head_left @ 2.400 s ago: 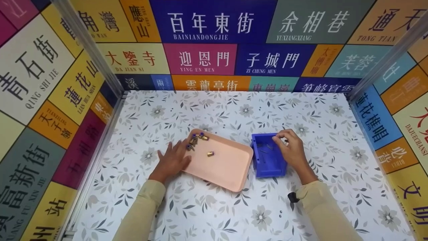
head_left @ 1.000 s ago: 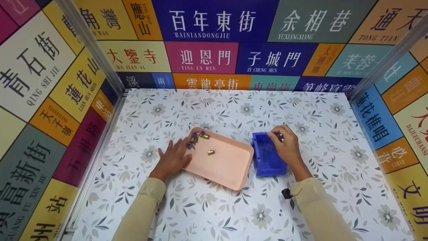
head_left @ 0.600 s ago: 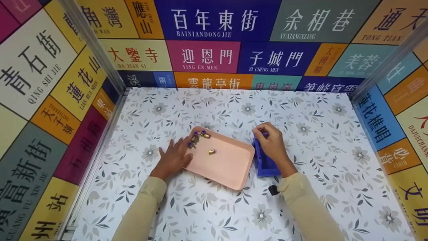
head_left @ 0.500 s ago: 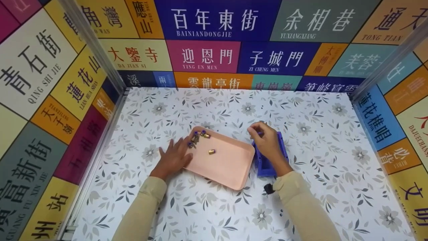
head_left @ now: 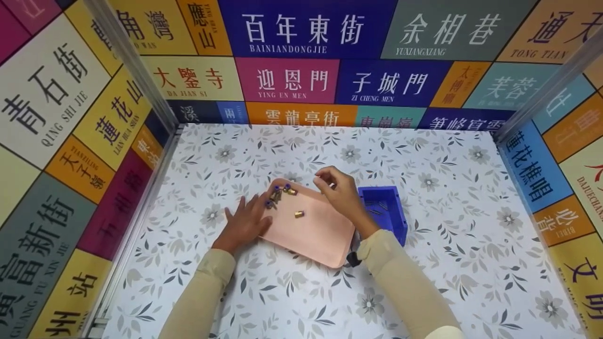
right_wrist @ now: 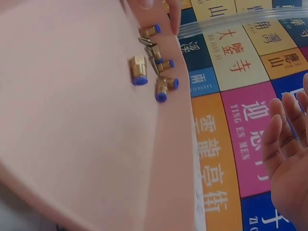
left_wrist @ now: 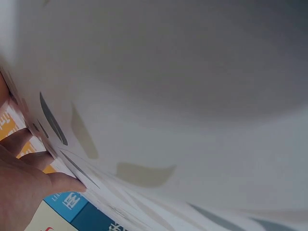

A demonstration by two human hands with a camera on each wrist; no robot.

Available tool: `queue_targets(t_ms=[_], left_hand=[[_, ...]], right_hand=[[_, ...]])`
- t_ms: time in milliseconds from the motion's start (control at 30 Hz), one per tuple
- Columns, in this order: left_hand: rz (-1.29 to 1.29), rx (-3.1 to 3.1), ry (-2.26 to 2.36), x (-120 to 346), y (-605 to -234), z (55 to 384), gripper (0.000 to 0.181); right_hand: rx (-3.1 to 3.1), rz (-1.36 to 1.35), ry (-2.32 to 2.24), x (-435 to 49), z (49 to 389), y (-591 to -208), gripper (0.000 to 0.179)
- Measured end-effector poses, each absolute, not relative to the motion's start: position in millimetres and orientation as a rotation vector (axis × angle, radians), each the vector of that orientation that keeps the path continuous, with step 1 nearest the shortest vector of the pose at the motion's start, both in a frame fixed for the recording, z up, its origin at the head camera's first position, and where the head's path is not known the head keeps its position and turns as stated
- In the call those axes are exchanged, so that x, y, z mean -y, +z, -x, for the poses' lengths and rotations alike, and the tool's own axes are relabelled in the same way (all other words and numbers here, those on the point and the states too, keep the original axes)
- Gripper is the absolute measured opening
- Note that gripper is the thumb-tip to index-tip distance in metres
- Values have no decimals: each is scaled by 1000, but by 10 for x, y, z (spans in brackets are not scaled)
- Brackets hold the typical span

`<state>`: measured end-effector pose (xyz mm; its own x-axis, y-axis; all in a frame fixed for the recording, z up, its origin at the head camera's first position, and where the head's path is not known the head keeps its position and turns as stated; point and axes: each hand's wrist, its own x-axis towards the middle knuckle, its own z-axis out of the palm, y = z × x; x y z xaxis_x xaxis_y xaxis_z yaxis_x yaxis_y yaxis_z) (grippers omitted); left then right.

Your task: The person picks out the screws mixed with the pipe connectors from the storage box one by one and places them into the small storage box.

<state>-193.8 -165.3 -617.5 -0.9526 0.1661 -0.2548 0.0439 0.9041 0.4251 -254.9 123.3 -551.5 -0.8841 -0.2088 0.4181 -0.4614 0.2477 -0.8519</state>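
My left hand (head_left: 242,223) rests against the left rim of a pink tray (head_left: 315,235), fingers straight and spread. Over the tray's far right rim is my right hand (head_left: 341,188), its fingers loosely bent, with nothing visible in them. Brass push-in fittings (right_wrist: 162,89) with blue collars cluster in the tray's far left corner, with small metal screws (right_wrist: 153,58) among them. One straight brass fitting (head_left: 299,214) lies apart from that group. Just right of the tray stands a blue bin (head_left: 403,226), partly behind my right forearm, with several small dark screws (head_left: 375,212) inside.
A white cloth (head_left: 264,296) with a floral print covers the table. Colorful panels (head_left: 287,80) with Chinese lettering wall the back and sides. Clear plastic strips (head_left: 134,61) run up the corners.
My right hand has travelled left from over the blue bin to the tray's far right rim, uncovering the bin's screws. The left hand and the tray's fittings stay in place.
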Motion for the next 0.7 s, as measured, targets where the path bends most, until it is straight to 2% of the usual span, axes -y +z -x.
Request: queue_targets(t_ms=[567, 700], left_hand=[[-198, -2832, 640, 1675, -6207, 1936, 68], [-201, -2832, 636, 1672, -6208, 1941, 69]], right_hand=[[2480, -836, 1631, -805, 2698, -5841, 32], [2527, -848, 1607, -726, 2714, -5892, 27]])
